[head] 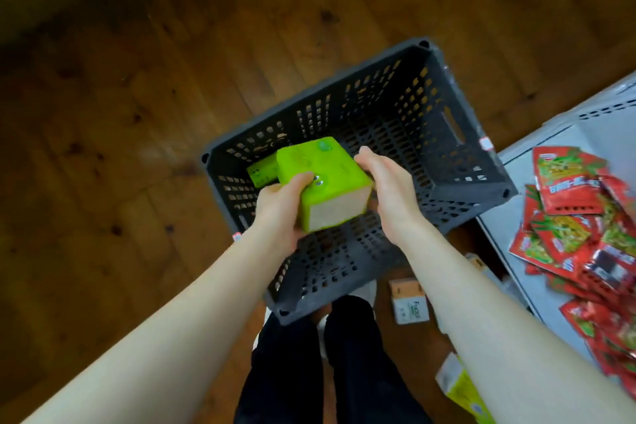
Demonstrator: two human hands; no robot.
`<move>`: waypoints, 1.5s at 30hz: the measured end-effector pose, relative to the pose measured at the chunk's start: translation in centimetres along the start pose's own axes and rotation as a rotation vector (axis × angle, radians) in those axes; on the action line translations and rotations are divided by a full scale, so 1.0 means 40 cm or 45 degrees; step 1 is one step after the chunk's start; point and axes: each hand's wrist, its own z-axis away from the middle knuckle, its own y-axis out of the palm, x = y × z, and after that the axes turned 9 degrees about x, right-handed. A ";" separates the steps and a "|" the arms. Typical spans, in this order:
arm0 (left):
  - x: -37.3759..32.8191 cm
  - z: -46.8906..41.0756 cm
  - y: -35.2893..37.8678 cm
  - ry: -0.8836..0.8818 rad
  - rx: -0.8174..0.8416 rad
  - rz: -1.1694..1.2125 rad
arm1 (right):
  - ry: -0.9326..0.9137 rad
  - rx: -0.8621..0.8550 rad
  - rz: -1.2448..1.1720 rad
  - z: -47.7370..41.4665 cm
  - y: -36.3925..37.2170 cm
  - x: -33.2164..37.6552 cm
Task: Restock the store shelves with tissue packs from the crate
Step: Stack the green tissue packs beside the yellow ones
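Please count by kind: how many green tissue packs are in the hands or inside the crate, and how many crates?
Green tissue packs: 2 (held pack, pack inside the crate)
Dark crate: 1
Total: 3

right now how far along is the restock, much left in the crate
Mostly done: the crate looks almost emptied. In hand: the left hand grips a green tissue pack above it, the right hand flat against its side. Left: a second pack lies in the crate; both need shelving.
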 end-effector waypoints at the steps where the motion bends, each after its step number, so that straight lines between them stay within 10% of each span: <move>1: -0.015 0.044 -0.014 0.045 0.022 -0.080 | 0.020 0.028 0.013 0.037 -0.002 0.027; 11: -0.204 0.508 -0.006 0.508 0.242 -0.324 | -0.087 0.055 0.103 0.385 0.050 0.385; 29: -0.370 1.150 0.346 1.110 0.556 -0.564 | -0.741 -0.597 -0.198 1.020 -0.069 0.742; 45: 0.274 1.568 1.012 1.125 1.164 -0.680 | -1.069 -1.314 -0.605 1.590 -0.780 0.567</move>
